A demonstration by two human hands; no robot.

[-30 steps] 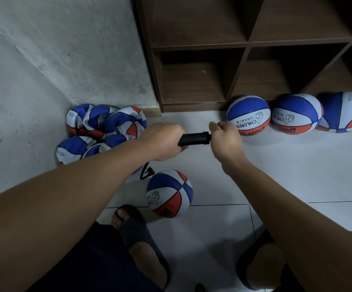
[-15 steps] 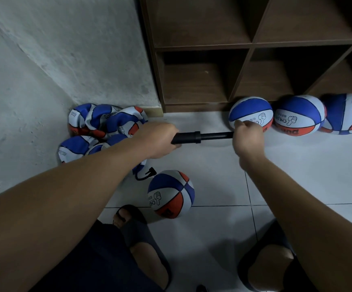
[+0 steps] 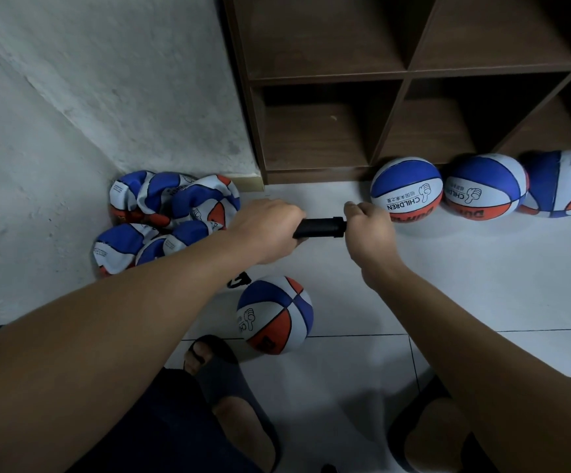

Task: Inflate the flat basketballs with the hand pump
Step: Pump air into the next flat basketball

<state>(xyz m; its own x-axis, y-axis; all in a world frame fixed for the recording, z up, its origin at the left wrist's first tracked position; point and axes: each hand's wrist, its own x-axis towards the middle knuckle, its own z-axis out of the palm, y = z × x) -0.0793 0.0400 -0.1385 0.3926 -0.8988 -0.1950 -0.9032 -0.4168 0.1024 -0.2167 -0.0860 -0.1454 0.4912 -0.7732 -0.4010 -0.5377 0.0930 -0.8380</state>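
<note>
Flat basketballs (image 3: 168, 213) beside shelf (image 3: 345, 131), cornered.

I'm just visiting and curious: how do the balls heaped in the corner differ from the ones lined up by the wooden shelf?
The corner heap is crumpled and caved in, while the shelf row is round and firm. The heap's balls are piled on one another against the wall; the row's balls sit side by side on the floor. Both share the same blue, white and orange-red panels and printing.
</note>
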